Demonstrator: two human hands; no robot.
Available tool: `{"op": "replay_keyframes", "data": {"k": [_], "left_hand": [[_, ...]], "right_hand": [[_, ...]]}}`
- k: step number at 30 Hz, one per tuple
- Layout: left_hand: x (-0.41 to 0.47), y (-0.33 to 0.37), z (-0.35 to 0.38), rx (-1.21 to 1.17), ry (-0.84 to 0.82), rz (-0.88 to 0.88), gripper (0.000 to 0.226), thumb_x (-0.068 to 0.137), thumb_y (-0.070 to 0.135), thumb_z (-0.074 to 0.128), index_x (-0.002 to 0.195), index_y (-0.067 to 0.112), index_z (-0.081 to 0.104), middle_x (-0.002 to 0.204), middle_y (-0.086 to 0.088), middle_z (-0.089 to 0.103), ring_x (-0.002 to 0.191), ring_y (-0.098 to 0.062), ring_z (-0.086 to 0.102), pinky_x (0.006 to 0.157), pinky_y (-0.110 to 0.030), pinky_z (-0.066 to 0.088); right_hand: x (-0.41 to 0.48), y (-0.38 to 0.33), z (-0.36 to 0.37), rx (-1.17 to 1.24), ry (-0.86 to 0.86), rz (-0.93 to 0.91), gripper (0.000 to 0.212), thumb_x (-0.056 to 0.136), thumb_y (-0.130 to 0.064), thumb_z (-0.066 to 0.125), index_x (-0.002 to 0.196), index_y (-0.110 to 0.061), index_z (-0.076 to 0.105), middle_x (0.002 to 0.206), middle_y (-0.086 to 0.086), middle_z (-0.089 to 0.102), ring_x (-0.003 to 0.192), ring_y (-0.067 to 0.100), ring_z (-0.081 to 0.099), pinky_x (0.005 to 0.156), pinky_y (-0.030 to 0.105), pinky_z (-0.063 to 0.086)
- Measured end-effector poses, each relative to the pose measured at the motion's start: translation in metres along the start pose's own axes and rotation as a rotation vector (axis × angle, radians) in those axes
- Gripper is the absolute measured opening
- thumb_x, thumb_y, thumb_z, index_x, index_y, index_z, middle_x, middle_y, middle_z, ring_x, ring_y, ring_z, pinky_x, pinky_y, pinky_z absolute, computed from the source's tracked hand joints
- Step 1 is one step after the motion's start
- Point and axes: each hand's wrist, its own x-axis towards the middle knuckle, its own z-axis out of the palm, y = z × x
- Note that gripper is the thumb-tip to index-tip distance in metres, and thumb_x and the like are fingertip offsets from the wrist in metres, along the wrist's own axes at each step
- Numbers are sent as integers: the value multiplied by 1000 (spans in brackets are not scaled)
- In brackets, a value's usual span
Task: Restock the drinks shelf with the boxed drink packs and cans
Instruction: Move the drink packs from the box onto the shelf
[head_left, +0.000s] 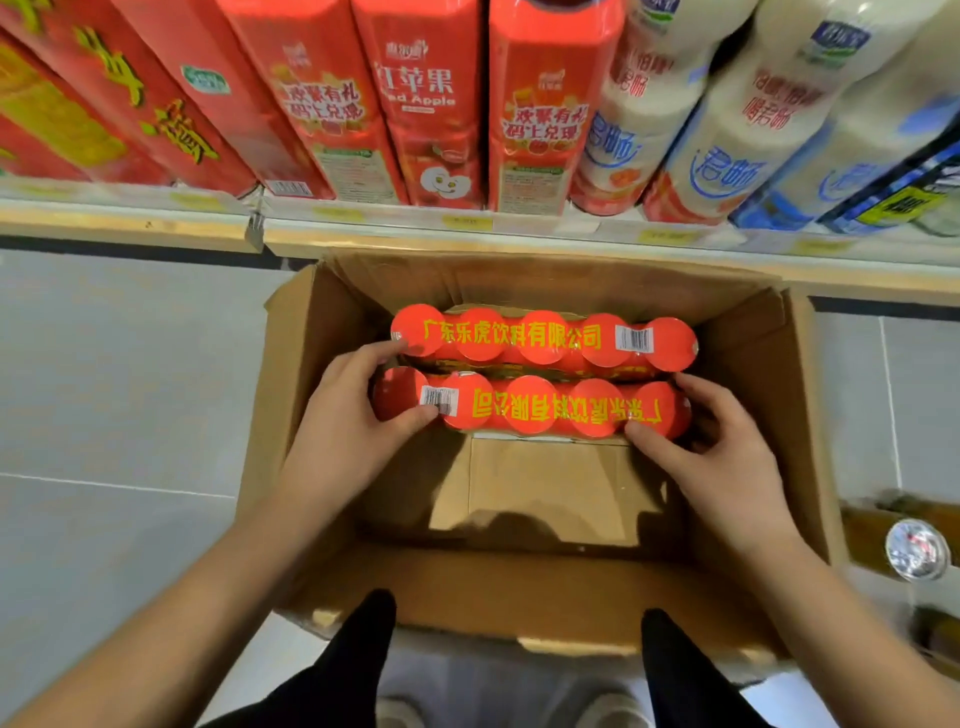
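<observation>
An open cardboard box (769, 364) stands on the floor below the drinks shelf (467, 228). Inside lie two red shrink-wrapped can packs with yellow lettering, side by side. The far pack (540, 338) rests against the box's back wall. The near pack (540, 408) is held at both ends: my left hand (358, 415) grips its left end, thumb over the barcode, and my right hand (717, 447) curls round its right end.
Red boxed drink packs (415, 104) fill the shelf's left and middle; white milk-drink bottles (727, 130) stand at the right. The box's near half shows bare cardboard (550, 488). A metal can top (917, 550) sits at the right. My legs and shoes are below the box.
</observation>
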Motion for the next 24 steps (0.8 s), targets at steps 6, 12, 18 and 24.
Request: {"op": "replay_keyframes", "data": {"k": [6,12,18,24], "left_hand": [[5,-11,8,15,-29,-52,72,77,34,84,140,30,49,136,9,54,119,-5,51,101,-30,48],[4,-6,24,36,-14,-105,76,78,23,85,143,28,45,142,6,50,130,-14,49,105,-32,43],[0,-3,31,-28,39,-123,73,79,21,84,141,27,45,141,5,51,129,-13,49,102,-30,42],[-3,-3,28,-58,43,-129,67,79,20,83,137,28,49,136,7,53,117,-2,45,95,-23,40]], "right_hand": [[6,0,9,-110,-10,-14,80,79,-34,86,150,-28,48,144,-3,53,121,4,47,96,26,43],[5,3,10,-110,-13,-22,79,78,-24,88,146,-27,48,142,-4,57,129,13,54,99,31,47],[6,2,13,-124,9,-37,72,83,-23,85,145,-25,48,139,-4,57,119,6,51,94,25,46],[4,3,11,-136,14,-56,68,86,-24,82,145,-24,49,139,-3,57,117,5,50,95,25,46]]}}
